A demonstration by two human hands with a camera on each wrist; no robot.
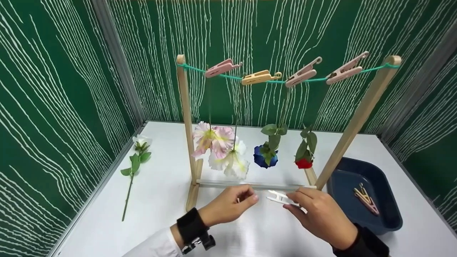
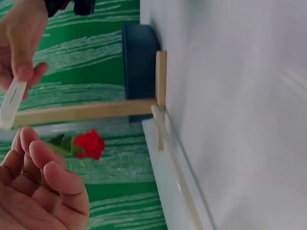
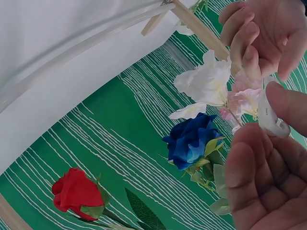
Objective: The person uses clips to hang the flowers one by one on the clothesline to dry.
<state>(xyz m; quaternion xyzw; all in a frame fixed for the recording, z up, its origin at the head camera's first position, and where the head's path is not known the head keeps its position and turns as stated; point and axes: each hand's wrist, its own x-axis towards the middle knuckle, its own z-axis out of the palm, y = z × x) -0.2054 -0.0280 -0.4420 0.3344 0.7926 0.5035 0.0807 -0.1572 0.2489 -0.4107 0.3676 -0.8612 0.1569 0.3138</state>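
Note:
My right hand (image 1: 321, 216) pinches a white clothespin (image 1: 280, 198) between thumb and fingers, in front of the wooden rack. To its left, my left hand (image 1: 228, 205) is raised with loosely bent fingers and holds nothing; a small gap parts it from the clothespin. On the green cord (image 1: 228, 76) above, clothespins hang flowers head down: a pink flower (image 1: 213, 139), a white flower (image 1: 232, 161), a blue rose (image 1: 265, 156) and a red rose (image 1: 304, 163). In the right wrist view the clothespin (image 3: 270, 112) is partly hidden by my thumb.
A white rose (image 1: 135, 162) with a leafy stem lies on the white table (image 1: 160, 200) at the left. The rack's right post (image 1: 357, 125) stands beside a dark blue basin (image 1: 391, 214), which holds clothespins (image 1: 366, 201). Green walls with white streaks enclose the table.

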